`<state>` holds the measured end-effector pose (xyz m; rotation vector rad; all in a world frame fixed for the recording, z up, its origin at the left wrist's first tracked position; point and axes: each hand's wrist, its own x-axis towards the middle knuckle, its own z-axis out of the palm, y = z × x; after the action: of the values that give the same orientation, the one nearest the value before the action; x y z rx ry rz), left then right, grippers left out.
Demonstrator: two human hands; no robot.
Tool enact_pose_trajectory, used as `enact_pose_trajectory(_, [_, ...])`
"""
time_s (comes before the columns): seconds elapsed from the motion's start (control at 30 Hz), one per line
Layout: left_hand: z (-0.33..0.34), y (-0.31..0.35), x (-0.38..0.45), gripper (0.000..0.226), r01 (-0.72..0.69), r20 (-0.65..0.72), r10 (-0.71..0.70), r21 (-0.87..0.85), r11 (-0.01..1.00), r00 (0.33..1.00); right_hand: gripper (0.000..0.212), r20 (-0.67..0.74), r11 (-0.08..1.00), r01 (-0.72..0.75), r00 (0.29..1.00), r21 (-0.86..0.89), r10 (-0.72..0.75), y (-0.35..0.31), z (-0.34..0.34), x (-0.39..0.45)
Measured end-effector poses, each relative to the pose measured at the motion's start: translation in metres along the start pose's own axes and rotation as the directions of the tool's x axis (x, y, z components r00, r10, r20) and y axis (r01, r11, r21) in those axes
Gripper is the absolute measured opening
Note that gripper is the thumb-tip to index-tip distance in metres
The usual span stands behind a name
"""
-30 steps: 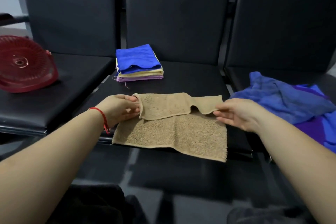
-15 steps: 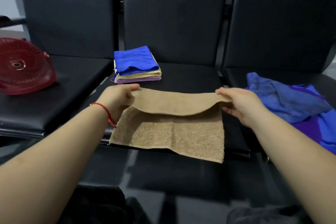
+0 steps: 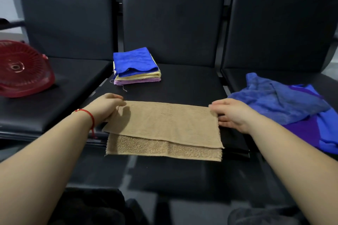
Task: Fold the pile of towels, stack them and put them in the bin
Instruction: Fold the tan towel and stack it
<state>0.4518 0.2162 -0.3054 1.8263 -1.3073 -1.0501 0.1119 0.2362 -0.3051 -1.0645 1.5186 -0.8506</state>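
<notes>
1. The tan towel (image 3: 161, 126) lies on the front part of the middle seat (image 3: 192, 86) of a row of black padded chairs. Its upper layer is folded toward the viewer and stops short of the near edge, so a strip of the looped underside shows along the front, overhanging the seat edge.
2. The left hand (image 3: 105, 108) is at the towel's far-left corner, thumb and fingers curled onto the cloth and pinching it. A red cord bracelet (image 3: 90, 118) is on that wrist.
3. The right hand (image 3: 232, 115) is at the far-right corner; fingers lie nearly straight against the towel's edge. Whether it pinches the cloth cannot be told.
4. The folded stack (image 3: 136, 68), blue over yellow over pink, sits at the back left of the same seat.
5. The unfolded pile (image 3: 285, 104) of blue and purple towels lies on the right seat.
6. A red basket (image 3: 22, 68) rests on the left seat.
</notes>
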Motion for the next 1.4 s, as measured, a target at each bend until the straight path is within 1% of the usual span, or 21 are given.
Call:
enact_pose_trajectory(0.1, [0.006, -0.001, 0.005, 0.029, -0.058, -0.087, 0.066, 0.090, 0.994, 0.994, 0.041, -0.048, 0.997, 0.034, 0.998, -0.064, -0.037, 0.006, 0.008, 0.009])
enact_pose_trajectory(0.23, [0.010, 0.003, 0.008, 0.049, -0.076, -0.016, 0.074, -0.092, 0.993, 0.997, 0.058, -0.137, 0.989, 0.137, 0.980, -0.062, -0.144, 0.003, 0.010, 0.023])
enact_pose_trajectory(0.3, [0.012, 0.006, 0.009, 0.049, -0.103, -0.003, 0.104, -0.136, 0.985, 0.995, 0.061, -0.164, 0.978, 0.190, 0.965, -0.091, -0.203, 0.002, 0.009, 0.028])
enact_pose_trajectory(0.37, [0.014, 0.006, 0.009, 0.048, -0.115, 0.007, 0.117, -0.136, 0.984, 0.993, 0.061, -0.170, 0.974, 0.198, 0.962, -0.109, -0.215, 0.003, 0.007, 0.030])
enact_pose_trajectory(0.5, [0.018, 0.003, 0.012, 0.039, -0.090, 0.034, 0.096, -0.137, 0.986, 0.995, 0.058, -0.175, 0.974, 0.196, 0.961, -0.115, -0.214, 0.004, 0.006, 0.023])
enact_pose_trajectory(0.57, [0.019, 0.001, 0.012, 0.034, -0.086, 0.031, 0.090, -0.108, 0.990, 0.995, 0.064, -0.133, 0.981, 0.158, 0.976, -0.115, -0.173, 0.001, 0.004, 0.017])
enact_pose_trajectory(0.63, [0.017, -0.002, 0.014, 0.039, -0.102, 0.028, 0.104, -0.059, 0.993, 0.994, 0.074, -0.078, 0.980, 0.085, 0.992, -0.180, -0.100, -0.002, 0.003, 0.011])
enact_pose_trajectory(0.7, [0.012, -0.003, 0.015, 0.051, -0.068, 0.044, 0.070, -0.052, 0.996, 0.997, 0.081, -0.086, 0.981, 0.012, 0.996, -0.192, -0.029, -0.004, 0.002, 0.008])
enact_pose_trajectory(0.77, [0.008, -0.001, 0.013, 0.053, 0.012, 0.077, -0.007, -0.063, 0.998, 0.997, 0.074, -0.101, 0.984, -0.057, 0.994, -0.169, 0.040, -0.006, -0.001, 0.006])
enact_pose_trajectory(0.8, [0.006, 0.000, 0.010, 0.046, 0.051, 0.107, -0.045, -0.052, 0.997, 0.993, 0.061, -0.091, 0.976, -0.089, 0.993, -0.199, 0.072, -0.007, -0.002, 0.005])
enact_pose_trajectory(0.87, [0.001, 0.001, 0.005, 0.023, 0.109, 0.173, -0.115, 0.043, 0.993, 0.978, 0.029, -0.056, 0.940, -0.159, 0.987, -0.301, 0.149, -0.008, -0.003, 0.001])
enact_pose_trajectory(0.9, [-0.002, 0.001, 0.004, 0.018, 0.116, 0.200, -0.137, 0.113, 0.987, 0.970, 0.015, -0.037, 0.918, -0.184, 0.982, -0.351, 0.183, -0.008, -0.004, -0.002])
enact_pose_trajectory(0.93, [-0.004, -0.001, 0.003, 0.018, 0.110, 0.225, -0.149, 0.179, 0.978, 0.963, 0.008, -0.016, 0.895, -0.190, 0.979, -0.404, 0.201, -0.008, -0.005, -0.004])
enact_pose_trajectory(1.0, [-0.005, -0.003, 0.003, 0.021, 0.079, 0.237, -0.134, 0.231, 0.970, 0.962, 0.015, -0.013, 0.858, -0.148, 0.987, -0.492, 0.163, -0.009, -0.008, -0.005])
enact_pose_trajectory(1.03, [-0.004, -0.002, 0.004, 0.021, 0.055, 0.210, -0.098, 0.205, 0.977, 0.973, 0.016, -0.033, 0.866, -0.092, 0.996, -0.491, 0.088, -0.009, -0.008, -0.005])
enact_pose_trajectory(1.07, [-0.002, -0.002, 0.005, 0.020, 0.011, 0.161, -0.036, 0.153, 0.988, 0.986, 0.015, -0.067, 0.896, -0.017, 0.998, -0.443, -0.014, -0.010, -0.009, -0.002])
enact_pose_trajectory(1.13, [0.003, 0.000, 0.010, 0.016, -0.118, 0.026, 0.118, 0.024, 0.993, 0.993, 0.016, -0.177, 0.951, 0.148, 0.964, -0.270, -0.201, -0.012, -0.008, 0.005])
enact_pose_trajectory(1.2, [0.009, 0.003, 0.016, 0.011, -0.199, -0.055, 0.193, -0.132, 0.971, 0.980, 0.012, -0.259, 0.951, 0.236, 0.923, -0.200, -0.283, -0.016, -0.004, 0.009])
enact_pose_trajectory(1.27, [0.016, 0.005, 0.021, 0.013, -0.194, -0.087, 0.181, -0.181, 0.964, 0.980, 0.012, -0.263, 0.953, 0.202, 0.929, -0.226, -0.260, -0.016, 0.003, 0.012])
enact_pose_trajectory(1.33, [0.021, 0.006, 0.022, 0.014, -0.127, -0.081, 0.116, -0.146, 0.981, 0.990, 0.014, -0.190, 0.943, 0.049, 0.975, -0.330, -0.117, -0.014, 0.007, 0.012])
enact_pose_trajectory(1.4, [0.022, 0.004, 0.021, 0.021, 0.003, -0.013, -0.005, -0.102, 0.995, 1.000, 0.019, -0.098, 0.884, -0.094, 0.994, -0.459, 0.055, -0.013, 0.007, 0.010])
